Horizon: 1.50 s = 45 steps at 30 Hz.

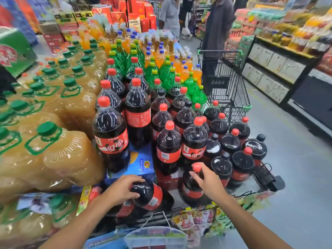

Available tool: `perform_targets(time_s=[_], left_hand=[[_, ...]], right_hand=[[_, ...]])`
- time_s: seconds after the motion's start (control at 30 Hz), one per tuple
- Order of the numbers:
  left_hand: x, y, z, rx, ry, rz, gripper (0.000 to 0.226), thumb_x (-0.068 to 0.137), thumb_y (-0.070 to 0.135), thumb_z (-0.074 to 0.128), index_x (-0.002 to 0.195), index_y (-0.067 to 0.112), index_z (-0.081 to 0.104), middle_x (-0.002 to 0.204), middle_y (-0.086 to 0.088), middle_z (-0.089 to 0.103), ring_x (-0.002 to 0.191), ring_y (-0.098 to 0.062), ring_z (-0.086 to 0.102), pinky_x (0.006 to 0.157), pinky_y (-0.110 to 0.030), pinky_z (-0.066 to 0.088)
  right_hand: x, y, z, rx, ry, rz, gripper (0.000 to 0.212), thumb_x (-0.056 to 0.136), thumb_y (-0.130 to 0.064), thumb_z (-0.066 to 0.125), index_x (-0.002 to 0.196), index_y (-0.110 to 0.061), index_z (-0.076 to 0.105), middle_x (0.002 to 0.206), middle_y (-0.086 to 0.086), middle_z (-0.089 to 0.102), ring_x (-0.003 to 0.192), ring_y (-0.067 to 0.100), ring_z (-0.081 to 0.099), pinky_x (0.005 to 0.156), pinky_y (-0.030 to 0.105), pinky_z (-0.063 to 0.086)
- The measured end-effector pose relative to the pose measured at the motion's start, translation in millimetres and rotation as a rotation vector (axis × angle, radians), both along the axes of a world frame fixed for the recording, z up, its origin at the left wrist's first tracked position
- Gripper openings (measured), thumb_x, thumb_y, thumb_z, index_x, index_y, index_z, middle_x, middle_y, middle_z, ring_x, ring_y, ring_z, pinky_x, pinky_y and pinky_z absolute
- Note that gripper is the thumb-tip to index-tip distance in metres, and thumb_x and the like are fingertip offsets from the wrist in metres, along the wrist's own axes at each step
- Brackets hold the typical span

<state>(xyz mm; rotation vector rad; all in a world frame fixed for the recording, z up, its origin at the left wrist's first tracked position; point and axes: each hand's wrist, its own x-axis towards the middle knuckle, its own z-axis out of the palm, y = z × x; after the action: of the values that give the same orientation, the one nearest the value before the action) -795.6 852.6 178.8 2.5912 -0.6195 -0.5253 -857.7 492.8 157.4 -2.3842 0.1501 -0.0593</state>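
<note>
While my left hand (124,189) curls over the dark shoulder of the tilted cola bottle (150,194) at the near edge of the display, my right hand (206,180) clasps the neck of the upright cola bottle (191,193) just under its red cap (197,168). The tilted bottle leans with its top toward my palm and its cap hidden, just below the blue carton (142,164). The upright one stands at the front of the cola rows, touching its neighbours.

To do this well, I'd bring the tilted bottle upright before letting go, supporting its body rather than dragging it by the top. I'd also keep the other bottle steady by its neck so the packed row behind it doesn't topple.

The bottles stand on stacked cartons and a low pallet-like base. Shrink-wrapped juice jugs (71,159) with green caps crowd the left. Green soda bottles (165,72) and orange ones fill the rows beyond. Snack packets (195,223) hang at the front edge. A shopping cart (226,83) stands just beside the far cola bottles on the grey floor (296,177). Stocked shelving (269,69) lines the right aisle, and two people (217,24) stand at the back.
</note>
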Motion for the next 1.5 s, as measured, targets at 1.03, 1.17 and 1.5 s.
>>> perform_targets(time_s=[1.03, 1.17, 1.5], left_hand=[[-9, -128, -7, -0.188, -0.058, 0.240, 0.052, 0.073, 0.039, 0.084, 0.116, 0.029, 0.058, 0.110, 0.005, 0.050, 0.104, -0.018, 0.056, 0.092, -0.038, 0.050], [-17, -120, -2, -0.218, -0.018, 0.245, 0.064, 0.079, 0.038, 0.080, 0.134, 0.030, 0.050, 0.128, 0.007, 0.051, 0.122, -0.015, 0.052, 0.104, -0.035, 0.045], [-51, 20, 27, -0.207, -0.386, 0.321, 0.062, 0.085, 0.023, 0.077, 0.139, 0.031, 0.050, 0.140, 0.018, 0.049, 0.133, 0.000, 0.042, 0.115, -0.021, 0.030]], right_hand=[[-12, -6, -4, 0.138, 0.039, -0.109, 0.038, 0.104, -0.051, 0.050, 0.137, -0.032, 0.048, 0.120, -0.024, 0.054, 0.110, -0.003, 0.047, 0.090, 0.026, 0.038], [-13, -5, -3, 0.188, 0.016, -0.084, 0.038, 0.105, -0.048, 0.051, 0.139, -0.032, 0.048, 0.126, -0.022, 0.053, 0.118, -0.002, 0.047, 0.098, 0.022, 0.036], [-13, -6, -18, 0.240, -0.067, -0.086, 0.042, 0.100, -0.037, 0.064, 0.139, -0.024, 0.054, 0.133, -0.012, 0.058, 0.127, 0.006, 0.050, 0.109, 0.028, 0.038]])
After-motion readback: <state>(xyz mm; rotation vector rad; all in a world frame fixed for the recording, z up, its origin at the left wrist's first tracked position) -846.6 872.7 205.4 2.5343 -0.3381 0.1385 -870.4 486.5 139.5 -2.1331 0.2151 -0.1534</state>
